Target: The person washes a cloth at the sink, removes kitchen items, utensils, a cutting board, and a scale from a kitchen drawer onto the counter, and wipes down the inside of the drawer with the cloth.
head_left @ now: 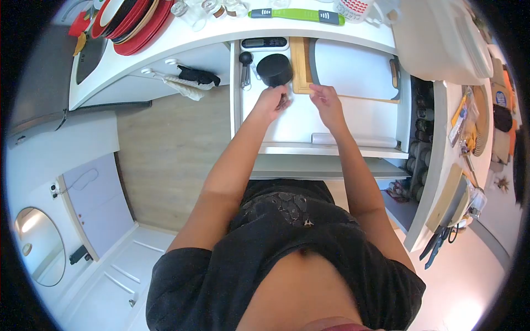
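Note:
Both my hands are over a pulled-out white drawer (281, 131). My left hand (272, 101) is at the near side of a black round container (274, 69), with its fingers curled in; whether it touches the container or holds something small, I cannot make out. Beside the near corner of a wooden board (301, 77) is my right hand (328, 102), fingers loosely bent and apart, with nothing visible in them. Black measuring spoons (245, 69) and a kitchen scale (265, 43) lie at the drawer's left. A white cutting board (353, 69) lies at the right.
A pale roll (353, 139) lies along the drawer front. On the counter above are red plates (146, 33), glass jars, a green-and-grey tool (298, 15) and a patterned mug (353, 10). A large whitish container (441, 41) stands at right, with scissors (436, 245) hanging below.

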A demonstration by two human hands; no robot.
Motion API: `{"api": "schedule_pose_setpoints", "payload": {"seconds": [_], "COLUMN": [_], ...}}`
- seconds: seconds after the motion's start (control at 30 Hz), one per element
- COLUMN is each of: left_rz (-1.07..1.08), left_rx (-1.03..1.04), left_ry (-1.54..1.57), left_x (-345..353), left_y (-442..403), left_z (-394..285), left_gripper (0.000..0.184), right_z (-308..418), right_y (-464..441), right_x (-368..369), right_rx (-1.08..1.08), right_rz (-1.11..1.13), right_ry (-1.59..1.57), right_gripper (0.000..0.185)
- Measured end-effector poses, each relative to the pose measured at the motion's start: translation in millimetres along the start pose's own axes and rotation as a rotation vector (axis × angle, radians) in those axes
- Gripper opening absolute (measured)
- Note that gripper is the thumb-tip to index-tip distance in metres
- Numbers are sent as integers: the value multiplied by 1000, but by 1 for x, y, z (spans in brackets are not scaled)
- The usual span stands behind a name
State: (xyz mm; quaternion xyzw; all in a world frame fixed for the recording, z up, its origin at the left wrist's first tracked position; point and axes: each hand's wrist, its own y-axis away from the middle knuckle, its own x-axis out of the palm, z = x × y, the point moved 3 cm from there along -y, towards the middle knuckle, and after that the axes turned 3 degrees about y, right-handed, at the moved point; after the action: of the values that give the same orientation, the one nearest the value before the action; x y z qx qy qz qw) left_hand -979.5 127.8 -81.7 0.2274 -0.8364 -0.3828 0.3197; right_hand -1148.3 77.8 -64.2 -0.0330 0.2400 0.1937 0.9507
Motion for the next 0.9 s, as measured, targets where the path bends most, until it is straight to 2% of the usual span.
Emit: {"api": "schedule_pose_setpoints", "payload": {"seconds": [0.03,0.1,0.17,0.23,0.27,0.3,0.33,0.37,0.4,0.47,0.5,0.53,0.57,0.6,0.63,0.7,0.77,0.83,0.9], "left_rz": [-1,78,83,-67,-148,-230,-310,-391,-397,-550,-567,-570,-565,-563,-545,-554,-547,-652,-658], "left_rx": [0,53,233,305,409,512,531,548,552,636,727,739,834,933,995,1010,1016,1131,1165], "left_ry": [-2,57,-228,-448,-526,-603,-647,-690,-691,-606,-633,-632,-682,-731,-791,-837,-876,-1046,-1048], "left_x": [-1,-5,-32,-81,-106,-127,-142,-155,-167,-189,-183,-180,-176,-172,-168,-156,-148,-141,-135], "left_y": [21,67,102,122,129,136,143,148,149,148,155,155,155,154,149,141,129,116,105], "left_z": [-4,-18,-33,-48,-57,-67,-79,-91,-98,-117,-127,-133,-142,-152,-162,-180,-195,-209,-220], "left_gripper": [13,22,30,28,28,28,31,35,35,37,37,37,37,37,35,35,35,37,38], "right_z": [-4,-3,-4,-9,-6,2,7,3,12,35,46,55,65,74,77,71,72,75,73], "right_y": [-1,-6,-9,-10,-13,-17,-23,-30,-39,-55,-60,-67,-75,-82,-85,-94,-97,-93,-90], "right_x": [2,0,2,12,20,34,49,72,86,117,129,139,147,155,161,176,182,184,183], "right_rx": [100,115,133,191,188,143,97,-11,-16,110,102,142,177,157,188,202,200,198,202], "right_rz": [-22,-36,-47,8,13,93,171,159,162,206,202,121,37,31,-6,-100,-97,-89,-80], "right_ry": [-165,-165,-164,-87,-90,-43,3,-45,-49,103,98,226,350,341,466,610,605,621,623], "right_gripper": [24,25,25,25,25,24,24,24,24,32,32,39,47,47,55,66,65,58,56]}}
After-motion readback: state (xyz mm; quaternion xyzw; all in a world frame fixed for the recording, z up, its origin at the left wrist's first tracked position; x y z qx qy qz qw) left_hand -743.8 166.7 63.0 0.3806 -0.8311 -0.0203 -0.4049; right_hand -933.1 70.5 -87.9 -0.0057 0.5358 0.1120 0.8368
